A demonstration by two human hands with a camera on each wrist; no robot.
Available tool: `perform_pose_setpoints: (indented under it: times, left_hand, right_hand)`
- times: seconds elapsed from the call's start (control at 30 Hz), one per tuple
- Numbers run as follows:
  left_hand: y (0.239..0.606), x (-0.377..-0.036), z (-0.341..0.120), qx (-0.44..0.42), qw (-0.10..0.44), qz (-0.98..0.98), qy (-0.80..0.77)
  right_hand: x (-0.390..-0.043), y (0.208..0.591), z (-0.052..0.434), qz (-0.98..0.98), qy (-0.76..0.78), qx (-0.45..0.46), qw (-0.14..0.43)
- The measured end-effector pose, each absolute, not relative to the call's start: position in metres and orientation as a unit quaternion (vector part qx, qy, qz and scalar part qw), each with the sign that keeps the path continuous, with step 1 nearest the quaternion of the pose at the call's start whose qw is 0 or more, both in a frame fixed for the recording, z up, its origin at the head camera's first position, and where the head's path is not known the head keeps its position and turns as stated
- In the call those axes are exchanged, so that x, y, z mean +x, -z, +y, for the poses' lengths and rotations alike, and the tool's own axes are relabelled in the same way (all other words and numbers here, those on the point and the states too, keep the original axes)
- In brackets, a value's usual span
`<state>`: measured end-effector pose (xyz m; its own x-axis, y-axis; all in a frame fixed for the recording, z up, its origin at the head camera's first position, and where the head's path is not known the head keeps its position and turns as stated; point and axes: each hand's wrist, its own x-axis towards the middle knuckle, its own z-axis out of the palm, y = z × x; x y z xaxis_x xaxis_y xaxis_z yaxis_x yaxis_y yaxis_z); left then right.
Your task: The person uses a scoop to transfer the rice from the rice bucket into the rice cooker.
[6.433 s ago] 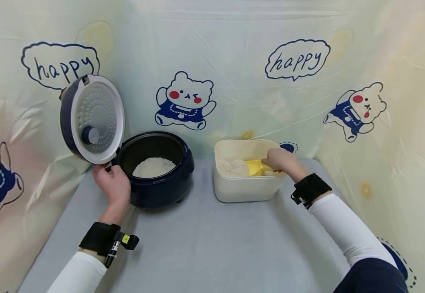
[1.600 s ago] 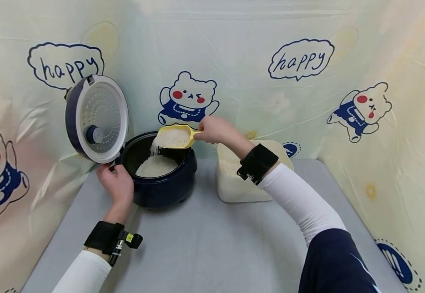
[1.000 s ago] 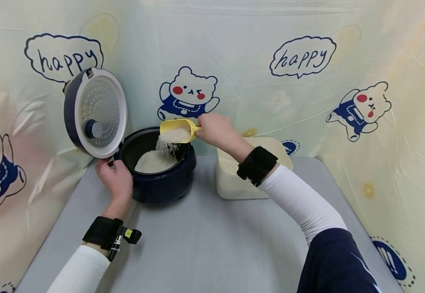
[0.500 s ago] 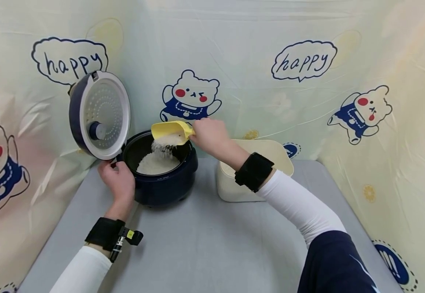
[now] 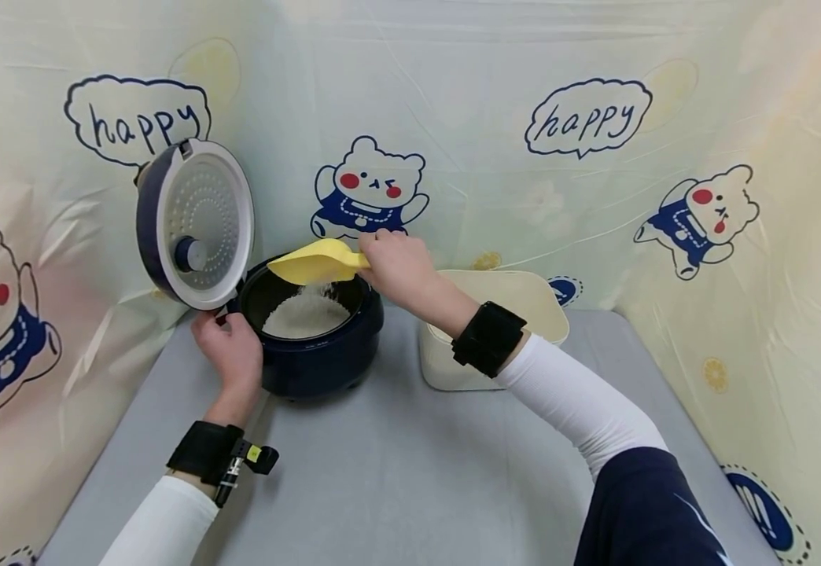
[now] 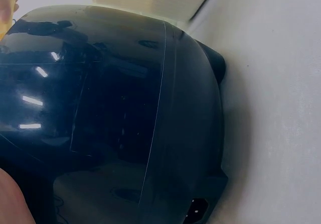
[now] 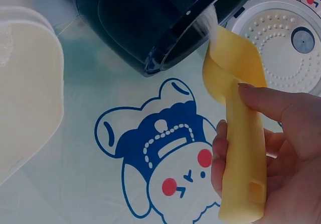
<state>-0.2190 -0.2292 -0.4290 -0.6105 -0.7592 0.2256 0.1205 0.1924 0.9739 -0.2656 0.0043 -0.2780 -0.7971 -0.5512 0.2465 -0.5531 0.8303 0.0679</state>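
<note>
A dark blue rice cooker (image 5: 311, 346) stands on the grey table with its lid (image 5: 198, 224) swung up at the left. White rice (image 5: 306, 314) lies in its pot. My left hand (image 5: 230, 354) rests against the cooker's left side, fingers curled round its edge by the hinge. My right hand (image 5: 392, 263) grips the handle of a yellow scoop (image 5: 314, 263), turned mouth-down over the pot. In the right wrist view the scoop (image 7: 239, 133) tips toward the pot's rim (image 7: 190, 38). The left wrist view is filled by the cooker's dark side (image 6: 125, 123).
A cream rice box (image 5: 552, 310) stands open just right of the cooker, partly behind my right forearm. A printed sheet with bears and "happy" bubbles walls the table at the back and both sides. Bare grey table (image 5: 396, 472) lies in front.
The scoop came out of the cream box, moved left over the cooker and tipped; rice poured into the pot. Now the scoop is turned over and no rice falls. Left hand stayed put.
</note>
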Motion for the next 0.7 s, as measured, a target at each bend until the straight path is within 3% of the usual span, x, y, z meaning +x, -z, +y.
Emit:
perform_pose_setpoints:
  times: [0.33, 0.7]
  left_hand:
    - [0.429, -0.22, -0.228, 0.235, 0.372, -0.671, 0.597]
    - [0.431, -0.22, -0.228, 0.226, 0.386, -0.664, 0.599]
  right_hand:
    - [-0.272, 0.288, 0.017, -0.944, -0.029, 0.298, 0.14]
    - [-0.29, 0.296, 0.056, -0.941, -0.176, 0.288, -0.019]
